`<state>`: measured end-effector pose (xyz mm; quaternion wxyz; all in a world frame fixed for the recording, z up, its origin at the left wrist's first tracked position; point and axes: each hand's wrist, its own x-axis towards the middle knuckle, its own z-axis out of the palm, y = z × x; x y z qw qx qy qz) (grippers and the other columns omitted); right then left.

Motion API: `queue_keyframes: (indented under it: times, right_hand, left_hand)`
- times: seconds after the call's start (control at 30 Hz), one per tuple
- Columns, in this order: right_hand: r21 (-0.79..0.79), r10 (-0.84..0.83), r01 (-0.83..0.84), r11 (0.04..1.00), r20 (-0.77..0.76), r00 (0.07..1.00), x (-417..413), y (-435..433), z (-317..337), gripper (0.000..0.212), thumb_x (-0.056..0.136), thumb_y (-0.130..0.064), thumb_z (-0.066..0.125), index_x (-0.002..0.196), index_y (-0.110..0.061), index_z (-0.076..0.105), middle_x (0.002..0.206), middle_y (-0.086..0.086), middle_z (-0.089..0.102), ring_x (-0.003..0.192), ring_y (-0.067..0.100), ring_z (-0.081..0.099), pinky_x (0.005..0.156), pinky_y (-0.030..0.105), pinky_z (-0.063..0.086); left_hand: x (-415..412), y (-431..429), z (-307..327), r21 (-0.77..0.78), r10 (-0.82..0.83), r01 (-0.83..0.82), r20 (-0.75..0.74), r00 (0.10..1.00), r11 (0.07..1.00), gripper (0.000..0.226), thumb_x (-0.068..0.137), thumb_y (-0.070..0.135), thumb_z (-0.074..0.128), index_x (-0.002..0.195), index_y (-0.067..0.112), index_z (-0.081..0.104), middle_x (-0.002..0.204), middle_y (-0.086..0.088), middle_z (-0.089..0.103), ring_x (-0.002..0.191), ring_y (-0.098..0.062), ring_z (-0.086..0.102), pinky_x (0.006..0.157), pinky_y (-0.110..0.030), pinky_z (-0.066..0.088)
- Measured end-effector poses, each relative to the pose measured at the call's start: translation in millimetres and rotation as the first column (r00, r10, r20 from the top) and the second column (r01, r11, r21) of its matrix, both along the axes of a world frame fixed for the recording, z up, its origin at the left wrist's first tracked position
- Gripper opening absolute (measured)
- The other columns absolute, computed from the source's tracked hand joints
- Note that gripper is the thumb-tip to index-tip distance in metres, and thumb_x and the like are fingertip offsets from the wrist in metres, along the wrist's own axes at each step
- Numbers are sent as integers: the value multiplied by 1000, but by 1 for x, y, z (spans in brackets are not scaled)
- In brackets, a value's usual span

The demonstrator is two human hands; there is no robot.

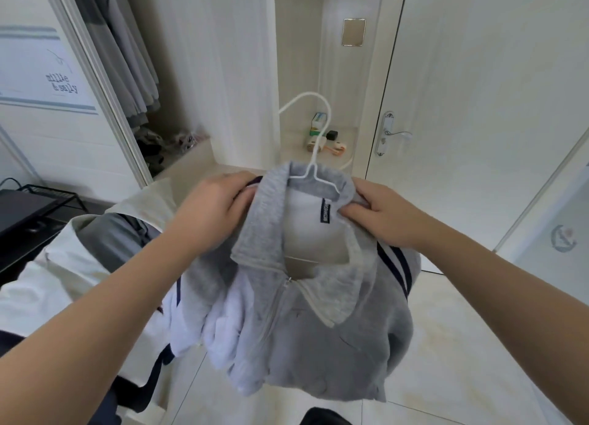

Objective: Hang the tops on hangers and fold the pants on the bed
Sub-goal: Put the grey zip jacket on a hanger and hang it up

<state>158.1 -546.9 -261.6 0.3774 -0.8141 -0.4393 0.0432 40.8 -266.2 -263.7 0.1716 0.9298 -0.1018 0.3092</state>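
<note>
I hold up a grey zip-front top (322, 338) with a wide collar and dark stripes on the shoulders. A white wire hanger (314, 157) sits inside its neck, the hook sticking up above the collar. My left hand (213, 208) grips the top's left shoulder. On the other side my right hand (382, 214) pinches the collar and right shoulder. A white lining bunches out at the lower left of the garment. More clothes in white and grey (79, 265) lie on the bed at the left.
An open wardrobe (127, 74) with hanging grey garments stands at the upper left. A white door with a metal handle (395, 134) is at the right. Small items lie on a low shelf (328, 141) behind the hanger. A black stand (28, 208) is at far left.
</note>
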Motion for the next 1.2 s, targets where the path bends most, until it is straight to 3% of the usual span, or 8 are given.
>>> queue_keyframes:
  times: [0.2, 0.33, 0.53, 0.73, 0.83, 0.93, 1.07, 1.2]
  right_hand:
    - [305, 83, -29, 952, -168, 982, 3, -3, -7, 11, 93, -22, 64, 86, -26, 72, 77, -14, 68, 73, 1, 61, 69, 13, 47]
    - [302, 84, -7, 953, -244, 966, 9, -8, -14, 22, 86, -38, 67, 91, -17, 73, 83, -4, 70, 80, 10, 63, 75, 28, 49]
    - [196, 11, 56, 979, -329, 944, 19, -24, -19, 39, 76, -50, 69, 83, -12, 72, 81, 6, 71, 76, 18, 67, 74, 40, 51]
    - [188, 96, -27, 982, -369, 924, 11, -20, -16, 25, 88, -31, 65, 95, -11, 76, 97, 18, 75, 92, 26, 73, 83, 40, 56]
    - [236, 71, 7, 972, -321, 944, 9, -13, -16, 30, 91, -25, 66, 90, 5, 68, 88, 28, 68, 81, 21, 64, 77, 39, 48]
    - [231, 35, 34, 972, -291, 956, 11, -12, -16, 24, 97, -15, 64, 86, 7, 65, 79, 17, 65, 78, 17, 59, 75, 37, 44]
    - [213, 37, 16, 977, -243, 969, 13, -6, -13, 23, 97, -18, 65, 88, 3, 69, 90, 32, 65, 80, 21, 61, 75, 40, 47]
    - [180, 62, -15, 984, -260, 964, 19, 0, 0, 13, 98, -24, 65, 102, -23, 78, 98, 6, 77, 96, 24, 73, 85, 37, 57]
  left_hand:
    - [-12, 13, -39, -66, 327, -325, 19, 945, 943, 44, 81, 3, 51, 123, 13, 59, 113, -11, 58, 99, -39, 54, 84, -51, 47]
    - [-19, 24, -67, -232, 455, -462, -83, 886, 856, 46, 87, -4, 53, 129, 13, 56, 123, -14, 60, 101, -31, 57, 69, -36, 39]
    - [-28, 48, -52, -65, 250, -256, -89, 964, 965, 38, 95, -8, 56, 127, 7, 69, 111, -14, 75, 100, -35, 71, 86, -37, 53]
    - [-8, 73, -25, -436, 99, -275, -384, 918, 857, 30, 103, 0, 50, 127, 12, 65, 112, -16, 73, 110, -36, 65, 105, -47, 47]
    - [-4, 60, -25, -504, -42, -212, -446, 894, 837, 25, 107, 22, 49, 123, 23, 68, 118, 3, 72, 118, -10, 63, 110, -31, 43]
    - [-4, 39, -25, -456, -170, -70, -464, 869, 887, 27, 102, 42, 51, 114, 32, 73, 111, 13, 73, 110, -2, 64, 98, -17, 46]
    - [6, 37, -25, -521, -222, -15, -389, 894, 853, 27, 100, 17, 63, 87, 38, 75, 73, 16, 62, 70, -3, 53, 70, -19, 40]
    - [16, 43, -25, -572, -133, -45, -265, 955, 819, 31, 97, 11, 67, 81, 37, 74, 66, 8, 56, 63, -9, 47, 61, -21, 37]
